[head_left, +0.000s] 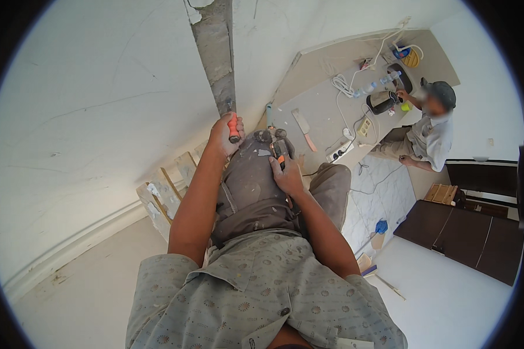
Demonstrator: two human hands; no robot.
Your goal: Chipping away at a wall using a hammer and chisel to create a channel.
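Observation:
My left hand (220, 136) is closed around a red handle (233, 127) with a black end. The narrow tip of this tool points at the bare grey strip (214, 55) cut into the white wall, and I cannot tell whether it is a chisel or a screwdriver. My right hand (287, 177) grips a black-and-orange hand tool (280, 152) over my thigh; its exact kind is unclear. Beyond my knees, a broad blade with an orange handle (311, 141) lies on the grey counter (326, 113).
A wooden slatted piece (157, 200) stands at my left by the wall. On the counter are a power strip (340, 153), a coiled white cable (342, 86), plastic bottles (365, 89) and a kettle (382, 102). At right, another person (431, 136) reaches to the kettle. Dark cabinets (457, 235) stand beyond.

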